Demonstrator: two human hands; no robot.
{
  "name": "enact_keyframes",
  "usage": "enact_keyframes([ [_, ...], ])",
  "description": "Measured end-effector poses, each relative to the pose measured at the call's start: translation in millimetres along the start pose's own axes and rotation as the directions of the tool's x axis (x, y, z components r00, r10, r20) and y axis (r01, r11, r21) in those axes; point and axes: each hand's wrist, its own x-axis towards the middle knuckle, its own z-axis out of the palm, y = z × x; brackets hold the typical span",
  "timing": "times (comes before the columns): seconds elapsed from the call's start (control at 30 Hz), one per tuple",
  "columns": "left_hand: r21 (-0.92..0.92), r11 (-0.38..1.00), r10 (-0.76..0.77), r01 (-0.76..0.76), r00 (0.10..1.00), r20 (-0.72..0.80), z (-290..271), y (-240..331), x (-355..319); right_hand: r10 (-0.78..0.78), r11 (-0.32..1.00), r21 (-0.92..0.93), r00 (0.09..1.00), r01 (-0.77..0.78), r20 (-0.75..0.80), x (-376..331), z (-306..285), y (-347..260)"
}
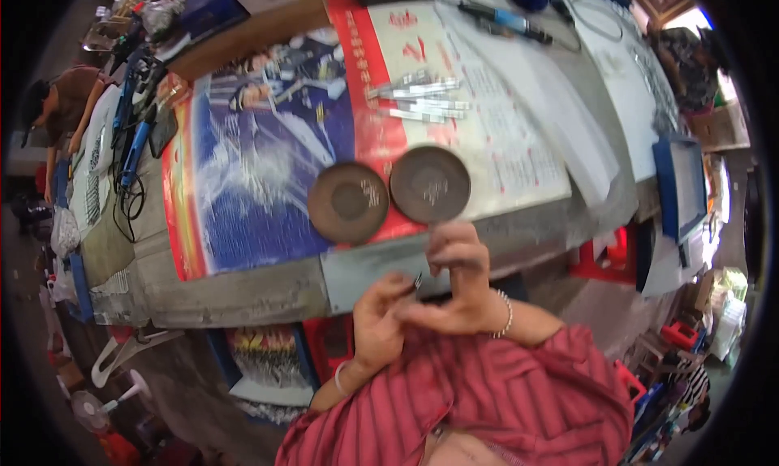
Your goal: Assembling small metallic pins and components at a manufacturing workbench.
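Both my hands are close together in front of my body, over the table's near edge. Between the thumb and finger of my left hand [380, 316] is a small shiny metal piece [418, 282], too small and blurred to name. My right hand [461, 275] is beside it, its fingers curled and its thumb reaching toward the left hand; what it holds, if anything, I cannot make out. Just beyond them, two round brown dishes [324, 216] [456, 196] stand side by side, with small silvery bits in them. Farther back lies a loose pile of silver strips [423, 101].
Under the dishes a printed poster [260, 166] covers the grey table [219, 291]. Blue-handled corded tools [136, 145] lie at the left, another [507, 19] at the back. A cardboard box edge [243, 37] borders the far side. A blue tray [667, 186] is at right; red stool [600, 259] below.
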Motion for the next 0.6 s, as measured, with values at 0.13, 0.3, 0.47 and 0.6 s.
enact_keyframes([
  [0.13, 0.144, 0.987, 0.049, -0.073, 0.986, 0.159, -16, 11, 18, 0.382, 0.9, -0.072, 0.858, -0.43, -0.344, -5, -44, 47],
  [0.3, 0.78, 0.581, 0.025, -0.231, 0.964, 0.266, -27, 33, 37, 0.261, 0.949, -0.127, 0.945, -0.289, -0.197, -41, -88, 32],
  [0.47, 0.869, 0.286, 0.018, -0.405, 0.908, 0.418, -1, 25, 65, 0.192, 0.915, -0.321, 0.963, -0.246, -0.19, -64, -82, 33],
  [0.6, 0.814, -0.017, -0.039, -0.581, 0.814, 0.58, 4, 12, 82, 0.135, 0.912, -0.362, 0.975, -0.193, -0.178, -69, -75, 34],
])
